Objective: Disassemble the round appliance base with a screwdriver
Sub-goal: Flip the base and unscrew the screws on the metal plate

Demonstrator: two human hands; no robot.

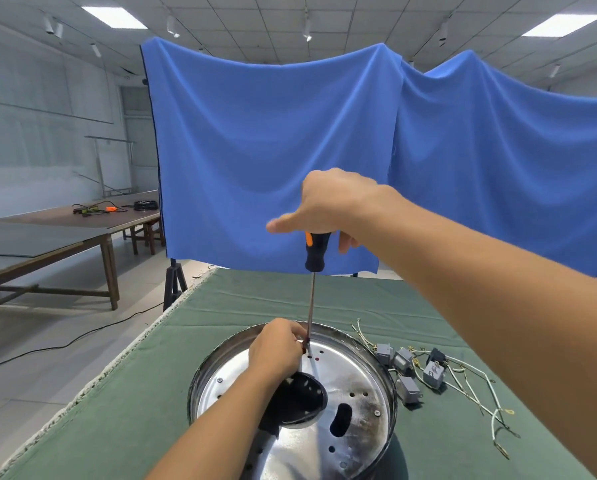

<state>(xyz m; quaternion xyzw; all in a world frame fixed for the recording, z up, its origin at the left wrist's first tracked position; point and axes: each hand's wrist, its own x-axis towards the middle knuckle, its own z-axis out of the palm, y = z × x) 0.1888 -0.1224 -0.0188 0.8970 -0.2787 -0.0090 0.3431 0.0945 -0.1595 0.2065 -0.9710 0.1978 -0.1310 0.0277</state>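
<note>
A round shiny metal appliance base (355,393) lies on the green cloth, with holes, screws and a dark round part (298,403) at its middle. A long screwdriver (312,299) with a black and orange handle stands upright, its tip on the far side of the base. My right hand (328,206) grips the top of the handle from above, thumb sticking out to the left. Down at the tip, my left hand (278,346) pinches the shaft, fingers curled around it.
Several grey electrical parts (432,374) and loose white wires (477,393) lie on the green-covered table (255,299) to the right of the base. A blue cloth (290,150) hangs behind the table. A long wooden table (65,230) stands at the left.
</note>
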